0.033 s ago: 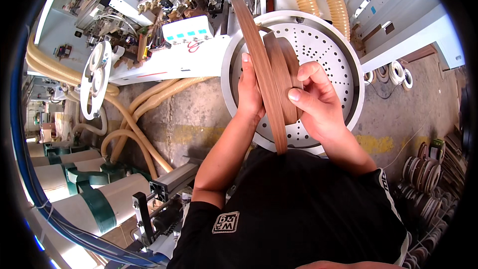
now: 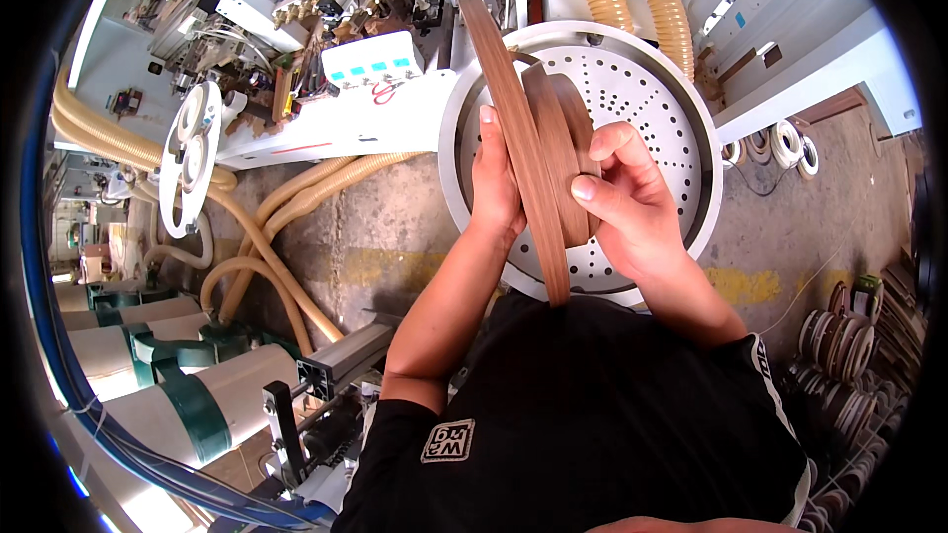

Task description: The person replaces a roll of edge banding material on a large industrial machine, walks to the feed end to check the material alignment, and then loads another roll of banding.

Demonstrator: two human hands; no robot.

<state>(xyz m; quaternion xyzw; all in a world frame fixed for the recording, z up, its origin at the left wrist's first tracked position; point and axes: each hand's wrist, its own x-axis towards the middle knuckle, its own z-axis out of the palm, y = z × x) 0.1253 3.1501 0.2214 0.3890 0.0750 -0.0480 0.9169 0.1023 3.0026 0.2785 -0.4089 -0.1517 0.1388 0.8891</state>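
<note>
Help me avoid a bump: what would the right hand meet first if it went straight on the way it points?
Most likely the brown wood-grain roll, just to the left of the right hand; depth is unclear, so the two may already be touching.

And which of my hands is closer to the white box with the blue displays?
Left. Your left hand is below and right of the white box in the picture; your right hand is farther right, across the brown strips.
</note>
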